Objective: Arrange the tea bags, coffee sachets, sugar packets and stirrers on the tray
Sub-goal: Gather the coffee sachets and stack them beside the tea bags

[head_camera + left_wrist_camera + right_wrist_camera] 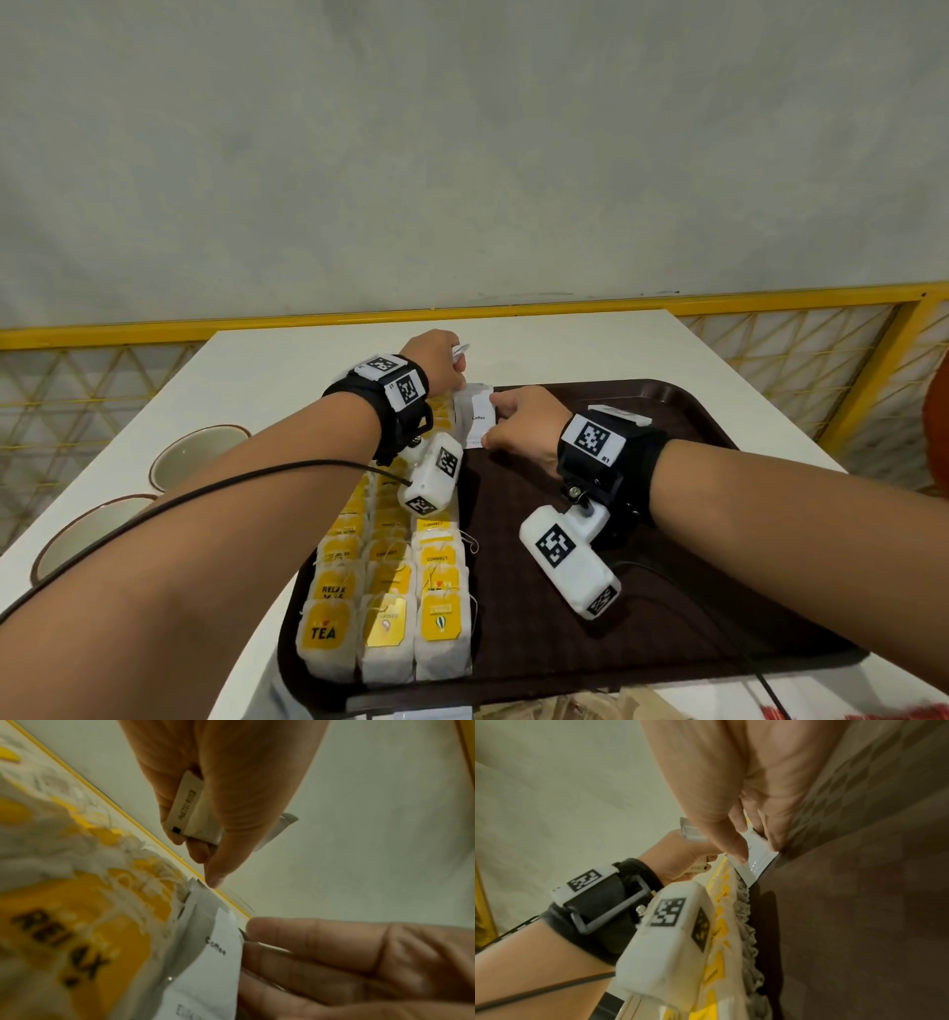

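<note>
1. Head view: a white coffee sachet (477, 417) printed "Coffee" stands on edge on the dark brown tray (642, 606), at the tray's 11 o'clock end, just beside the far end of the tea bags (390, 580).
2. The right hand (524, 426) pinches this sachet between thumb and fingers; the left wrist view shows its fingers (321, 939) curled against the sachet's edge.
3. The left hand (436, 360) is at 12 o'clock of the tea bags, fingers curled round a bunch of small white sachets (190, 807); 1 corner pokes out past the knuckles in the head view.
4. The index fingertip of the left hand touches the top corner of the standing sachet in the left wrist view.
5. The tea bags fill 3 rows along the tray's 9 o'clock side, white bags with yellow tags, 1 reading "TEA", another "RELAX".
6. The tray's 3 o'clock half shows bare brown surface under the right wrist.
7. The tray lies on a white table (565, 344).
8. At 9 o'clock of the tray, on the table, sit 2 pale bowls with brown rims (200, 452), partly hidden by the left forearm.
9. Behind the table runs a yellow railing (770, 300) with lattice panels, below a grey wall.
</note>
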A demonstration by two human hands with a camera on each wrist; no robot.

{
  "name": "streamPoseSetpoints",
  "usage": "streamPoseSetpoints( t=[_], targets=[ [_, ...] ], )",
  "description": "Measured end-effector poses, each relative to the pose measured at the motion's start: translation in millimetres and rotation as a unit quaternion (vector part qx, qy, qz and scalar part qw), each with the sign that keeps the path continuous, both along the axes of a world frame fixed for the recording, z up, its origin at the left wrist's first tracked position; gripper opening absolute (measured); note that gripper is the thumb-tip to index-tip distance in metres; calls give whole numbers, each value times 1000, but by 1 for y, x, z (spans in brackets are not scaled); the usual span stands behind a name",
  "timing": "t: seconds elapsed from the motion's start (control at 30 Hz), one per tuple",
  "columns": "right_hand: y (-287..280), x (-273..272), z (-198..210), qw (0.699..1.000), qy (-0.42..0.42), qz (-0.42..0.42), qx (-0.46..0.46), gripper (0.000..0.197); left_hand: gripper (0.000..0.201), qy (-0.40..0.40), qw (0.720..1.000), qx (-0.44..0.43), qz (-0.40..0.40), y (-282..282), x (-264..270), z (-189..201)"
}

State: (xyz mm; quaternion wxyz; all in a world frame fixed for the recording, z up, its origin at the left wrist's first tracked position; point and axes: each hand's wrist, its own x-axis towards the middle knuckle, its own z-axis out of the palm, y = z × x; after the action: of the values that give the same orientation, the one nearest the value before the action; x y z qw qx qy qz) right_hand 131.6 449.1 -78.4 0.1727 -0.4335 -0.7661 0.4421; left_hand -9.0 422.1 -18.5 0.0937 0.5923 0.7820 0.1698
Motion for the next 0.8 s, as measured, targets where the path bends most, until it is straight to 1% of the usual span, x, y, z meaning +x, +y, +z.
streamPoseSetpoints(
  t=[0.07, 0.17, 0.27, 0.3, 0.33, 0.37, 0.4, 0.47, 0.5, 0.53, 0.6, 0.63, 0.67, 0.73, 0.8],
  targets=[
    [8, -3, -9, 1000, -7, 8, 1, 65, 22, -11, 1000, 11, 6, -2, -4, 2],
    [-19, 4, 20, 1000, -15, -2, 8, 58, 26, -47, 998, 31, 18, -6, -11, 4],
    [-22, 7, 27, 999, -43, 5, 5, 44, 24, -85, 995, 40, 24, -12, -16, 5],
    [-21, 7, 26, 999, -47, 7, 5, 45, 21, -94, 994, 44, 24, -13, -17, 5],
    [-19, 7, 25, 999, -43, 5, 5, 50, 18, -105, 993, 48, 24, -15, -18, 5],
    [-18, 7, 25, 1000, -29, -3, 3, 56, 17, -133, 989, 56, 23, -17, -18, 6],
    [-19, 8, 26, 1000, -10, -16, 3, 57, 21, -181, 981, 68, 21, -21, -17, 6],
    [-21, 10, 32, 998, 43, -46, 0, 52, 31, -296, 951, 87, 12, -29, -11, 10],
    [-21, 10, 35, 995, 79, -58, -7, 52, 35, -341, 935, 94, 0, -33, -8, 12],
    [-23, 11, 41, 990, 122, -61, -21, 52, 39, -376, 921, 99, -19, -37, -5, 14],
    [-29, 9, 52, 976, 201, -46, -74, 43, 41, -437, 892, 91, -68, -43, 1, 15],
    [-32, 8, 57, 968, 226, -35, -101, 38, 41, -460, 880, 78, -94, -45, 4, 15],
    [-36, 8, 62, 963, 242, -25, -119, 33, 42, -464, 876, 63, -117, -47, 7, 15],
    [-41, 9, 68, 956, 264, -8, -129, 26, 46, -451, 881, 38, -138, -52, 14, 18],
    [-42, 11, 70, 958, 261, -12, -120, 17, 45, -445, 884, 35, -136, -55, 16, 21]
  ],
)
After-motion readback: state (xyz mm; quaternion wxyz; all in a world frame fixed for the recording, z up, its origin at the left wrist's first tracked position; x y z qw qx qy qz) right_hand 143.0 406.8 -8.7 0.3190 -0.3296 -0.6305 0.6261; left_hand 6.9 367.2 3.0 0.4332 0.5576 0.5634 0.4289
